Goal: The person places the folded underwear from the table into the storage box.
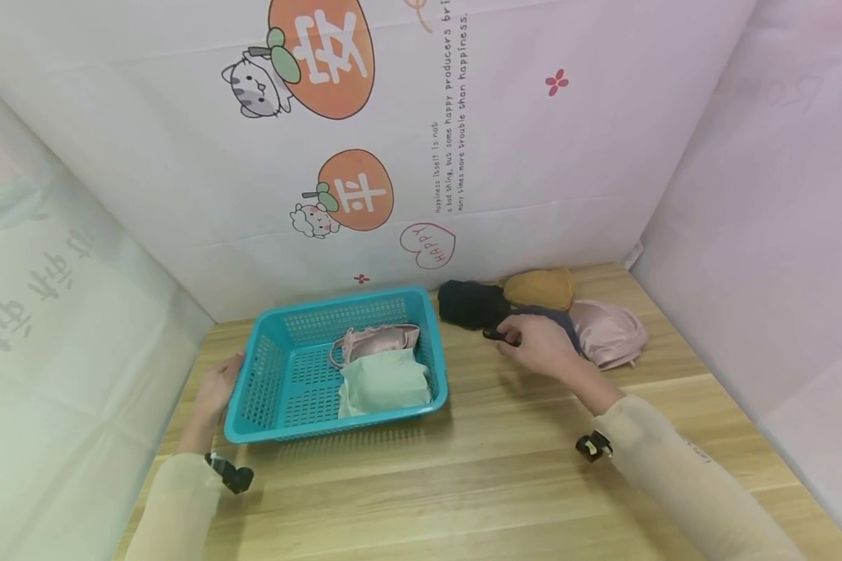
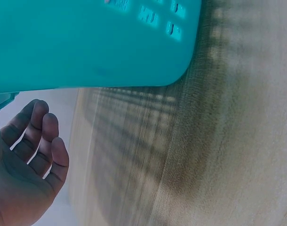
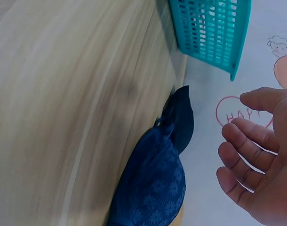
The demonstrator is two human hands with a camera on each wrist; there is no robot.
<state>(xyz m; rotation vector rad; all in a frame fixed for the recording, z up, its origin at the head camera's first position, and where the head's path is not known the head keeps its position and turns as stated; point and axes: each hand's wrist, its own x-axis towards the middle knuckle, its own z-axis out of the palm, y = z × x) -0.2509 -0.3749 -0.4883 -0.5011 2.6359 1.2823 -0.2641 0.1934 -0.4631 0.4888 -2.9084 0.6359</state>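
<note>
My left hand (image 1: 216,386) is at the left side of a turquoise plastic basket (image 1: 270,432); in the left wrist view its fingers are relaxed and apart, beside the basket's wall (image 2: 96,52). Inside the basket, on the right, lie a pink lace bra (image 1: 379,343) and a pale green bra (image 1: 386,383). My right hand (image 1: 543,347) hovers by a navy bra (image 3: 150,179), fingers loosely bent and nothing between them in the right wrist view. A small dark piece (image 1: 498,335) shows at its fingertips in the head view; whose part it is I cannot tell.
Right of the basket, along the back wall, lie a black bra (image 1: 470,304) and a mustard one (image 1: 539,288). A light pink satin bra (image 1: 609,333) lies further right. Printed cloth walls (image 1: 519,179) enclose the wooden table (image 1: 421,499) at the back and both sides.
</note>
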